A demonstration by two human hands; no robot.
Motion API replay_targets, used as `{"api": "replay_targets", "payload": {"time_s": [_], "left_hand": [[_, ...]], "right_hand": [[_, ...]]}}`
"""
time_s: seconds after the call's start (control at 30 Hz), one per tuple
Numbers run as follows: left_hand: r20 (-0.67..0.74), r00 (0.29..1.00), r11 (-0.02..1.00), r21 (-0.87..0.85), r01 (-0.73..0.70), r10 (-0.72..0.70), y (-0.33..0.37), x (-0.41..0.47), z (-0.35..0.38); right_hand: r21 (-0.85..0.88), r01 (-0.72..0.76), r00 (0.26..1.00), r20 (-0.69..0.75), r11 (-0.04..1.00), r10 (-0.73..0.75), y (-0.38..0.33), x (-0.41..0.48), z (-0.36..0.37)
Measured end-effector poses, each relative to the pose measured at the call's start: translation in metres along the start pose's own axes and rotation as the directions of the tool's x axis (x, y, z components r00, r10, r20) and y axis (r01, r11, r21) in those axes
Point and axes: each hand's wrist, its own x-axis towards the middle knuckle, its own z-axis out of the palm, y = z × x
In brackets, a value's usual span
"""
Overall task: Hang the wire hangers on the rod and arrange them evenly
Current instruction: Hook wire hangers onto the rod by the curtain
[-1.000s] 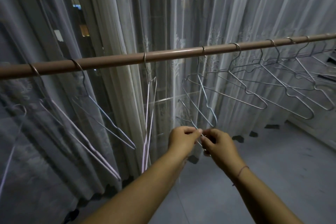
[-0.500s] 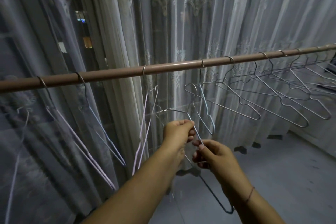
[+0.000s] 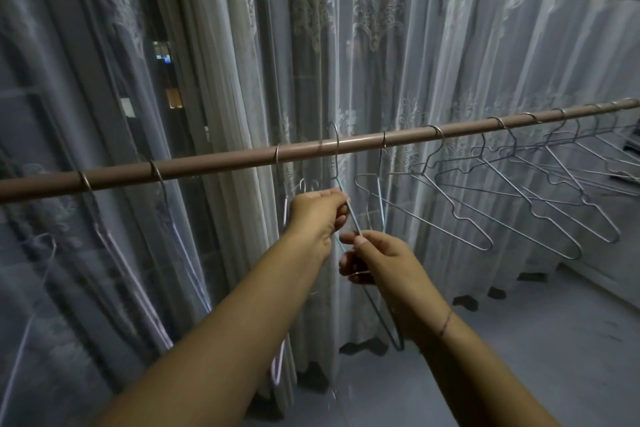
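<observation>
**Hook Over, Hands On**

Head view: gripped one wire hanger (image 3: 354, 224) in both hands, left hand (image 3: 317, 215) pinching near the neck, right hand (image 3: 377, 263) curled round the wire below. Showed its hook over the rod (image 3: 207, 163) (seating unclear). Judged mostly done: other hangers (image 3: 438, 131) hung, spacing uneven.

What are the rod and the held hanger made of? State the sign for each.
Rod: probably metal tube, smooth pinkish-brown coating, judging by its even sheen.
Hanger: thin silvery wire, apparently bare metal; it glints and holds its bent shape.
</observation>
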Motion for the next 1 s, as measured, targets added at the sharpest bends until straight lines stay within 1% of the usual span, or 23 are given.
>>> {"api": "replay_targets", "payload": {"time_s": [0.1, 0.23, 0.3, 0.33, 0.37, 0.4, 0.43, 0.5, 0.57, 0.6, 0.63, 0.67, 0.7, 0.73, 0.8, 0.9, 1.0], "left_hand": [[-0.042, 0.999, 0.999, 0.042, 0.026, -0.024, -0.005, 0.009, -0.004], [-0.071, 0.997, 0.998, 0.058, 0.035, -0.031, -0.014, 0.012, -0.008], [-0.086, 0.996, 0.997, 0.081, 0.014, -0.007, -0.016, 0.008, -0.008], [-0.096, 0.995, 0.995, 0.095, -0.007, 0.016, -0.017, 0.005, -0.008], [-0.108, 0.993, 0.993, 0.117, -0.032, 0.045, -0.016, 0.002, -0.008], [-0.127, 0.989, 0.987, 0.148, -0.060, 0.079, -0.015, -0.001, -0.007], [-0.146, 0.981, 0.976, 0.193, -0.098, 0.127, -0.013, -0.005, -0.007], [-0.156, 0.952, 0.939, 0.268, -0.214, 0.262, -0.006, -0.015, -0.003], [-0.122, 0.913, 0.888, 0.313, -0.337, 0.390, 0.001, -0.026, 0.012], [-0.094, 0.901, 0.867, 0.330, -0.373, 0.423, 0.003, -0.029, 0.022], [-0.069, 0.900, 0.857, 0.345, -0.382, 0.429, 0.002, -0.030, 0.037], [-0.045, 0.910, 0.855, 0.363, -0.370, 0.412, 0.002, -0.031, 0.050], [-0.022, 0.924, 0.853, 0.392, -0.343, 0.382, -0.001, -0.028, 0.061], [-0.015, 0.937, 0.851, 0.425, -0.309, 0.348, -0.005, -0.023, 0.074], [-0.042, 0.959, 0.846, 0.483, -0.226, 0.280, -0.015, -0.011, 0.093], [-0.132, 0.968, 0.868, 0.481, -0.126, 0.214, -0.026, 0.003, 0.111], [-0.236, 0.952, 0.912, 0.401, -0.084, 0.192, -0.034, 0.014, 0.120]], "right_hand": [[-0.027, -0.012, 1.000, 0.023, 1.000, 0.012, 0.002, 0.005, 0.004], [-0.042, -0.058, 0.997, 0.039, 0.997, 0.060, 0.009, 0.003, 0.004], [-0.116, -0.066, 0.996, 0.057, 0.991, 0.073, 0.011, 0.002, -0.001], [-0.217, -0.037, 0.996, 0.071, 0.975, 0.053, 0.011, 0.000, -0.005], [-0.358, 0.020, 0.996, 0.091, 0.934, 0.013, 0.009, -0.002, -0.011], [-0.492, 0.082, 0.992, 0.122, 0.867, -0.025, 0.006, -0.004, -0.017], [-0.571, 0.138, 0.988, 0.142, 0.809, -0.068, 0.002, -0.008, -0.024], [-0.593, 0.220, 0.975, 0.125, 0.775, -0.181, -0.009, -0.013, -0.040], [-0.577, 0.290, 0.938, 0.012, 0.763, -0.348, -0.016, -0.007, -0.058], [-0.588, 0.297, 0.914, -0.052, 0.752, -0.402, -0.015, 0.000, -0.066], [-0.610, 0.281, 0.904, -0.089, 0.741, -0.417, -0.012, 0.010, -0.075], [-0.627, 0.239, 0.917, -0.105, 0.742, -0.385, -0.007, 0.019, -0.081], [-0.618, 0.185, 0.943, -0.109, 0.764, -0.316, -0.001, 0.027, -0.083], [-0.588, 0.125, 0.972, -0.090, 0.799, -0.218, 0.004, 0.034, -0.086], [-0.501, 0.051, 0.997, -0.027, 0.864, -0.075, 0.017, 0.044, -0.092], [-0.367, 0.042, 0.998, 0.058, 0.929, -0.023, 0.029, 0.052, -0.104], [-0.301, 0.040, 0.993, 0.116, 0.953, -0.005, 0.034, 0.061, -0.118]]}}
